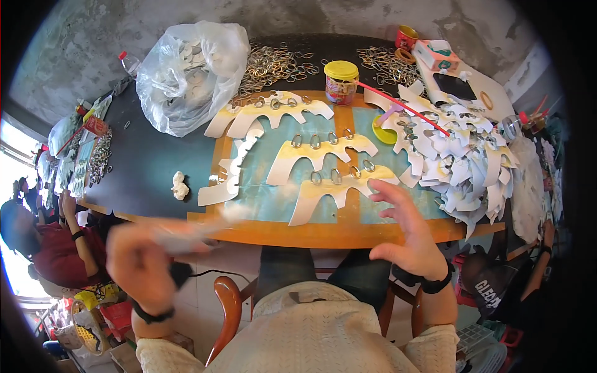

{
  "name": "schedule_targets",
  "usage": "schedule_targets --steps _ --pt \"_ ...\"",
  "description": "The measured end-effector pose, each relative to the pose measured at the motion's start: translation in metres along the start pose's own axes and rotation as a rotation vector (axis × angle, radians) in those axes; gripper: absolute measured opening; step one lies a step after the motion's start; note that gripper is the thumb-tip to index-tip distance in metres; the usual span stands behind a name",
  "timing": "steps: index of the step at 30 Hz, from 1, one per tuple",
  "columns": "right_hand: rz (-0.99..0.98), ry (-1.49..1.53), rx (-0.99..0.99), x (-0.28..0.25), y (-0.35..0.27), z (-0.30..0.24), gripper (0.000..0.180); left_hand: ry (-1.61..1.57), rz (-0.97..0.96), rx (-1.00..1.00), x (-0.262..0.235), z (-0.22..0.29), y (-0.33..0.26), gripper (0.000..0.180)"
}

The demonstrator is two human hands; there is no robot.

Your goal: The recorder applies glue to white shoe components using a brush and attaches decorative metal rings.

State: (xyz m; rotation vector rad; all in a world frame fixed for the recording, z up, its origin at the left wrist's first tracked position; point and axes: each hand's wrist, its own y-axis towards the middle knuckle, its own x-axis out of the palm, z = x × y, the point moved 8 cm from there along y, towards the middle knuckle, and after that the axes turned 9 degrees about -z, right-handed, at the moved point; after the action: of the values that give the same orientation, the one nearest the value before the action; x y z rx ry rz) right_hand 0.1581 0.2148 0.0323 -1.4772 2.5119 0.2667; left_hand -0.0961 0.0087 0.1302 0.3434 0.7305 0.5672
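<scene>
My left hand (142, 264), smeared by motion, is raised in front of the table's edge. From its fingers sticks out a pale, flat white piece (186, 239), too blurred to tell its kind. My right hand (410, 233) is open, fingers apart, by the right end of the nearest scalloped white piece (329, 189). That piece has a yellowish, glue-like edge and several metal rings along it. Beyond it lie a similar ringed piece (320, 155) and a back ringed piece (280, 114). A curved white strip (231, 180) lies to their left.
A heap of ringed white pieces (463, 155) covers the table's right side. Behind stand a yellow-lidded tub (341, 84), piles of metal rings (273, 68) and a clear plastic bag (193, 81). A red stick (404, 107) slants across. Co-workers sit at left (68, 248) and right.
</scene>
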Motion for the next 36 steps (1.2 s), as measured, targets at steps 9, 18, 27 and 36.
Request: schedule_targets --steps 9,18,27,36 --pt "0.076 0.489 0.214 -0.042 -0.058 0.049 0.032 -0.9 -0.491 -0.544 0.189 -0.005 -0.033 0.025" --pt "0.28 -0.604 0.302 -0.082 -0.059 0.056 0.017 0.009 -0.566 -0.195 0.244 -0.024 -0.03 0.044" --pt "0.406 -1.044 0.103 -0.084 -0.034 0.015 0.025 -0.009 -0.437 -0.225 0.178 -0.032 -0.006 0.024" --pt "0.109 -0.677 0.272 -0.098 0.033 0.062 0.02 -0.122 -0.609 -0.401 0.178 -0.111 0.005 0.026"
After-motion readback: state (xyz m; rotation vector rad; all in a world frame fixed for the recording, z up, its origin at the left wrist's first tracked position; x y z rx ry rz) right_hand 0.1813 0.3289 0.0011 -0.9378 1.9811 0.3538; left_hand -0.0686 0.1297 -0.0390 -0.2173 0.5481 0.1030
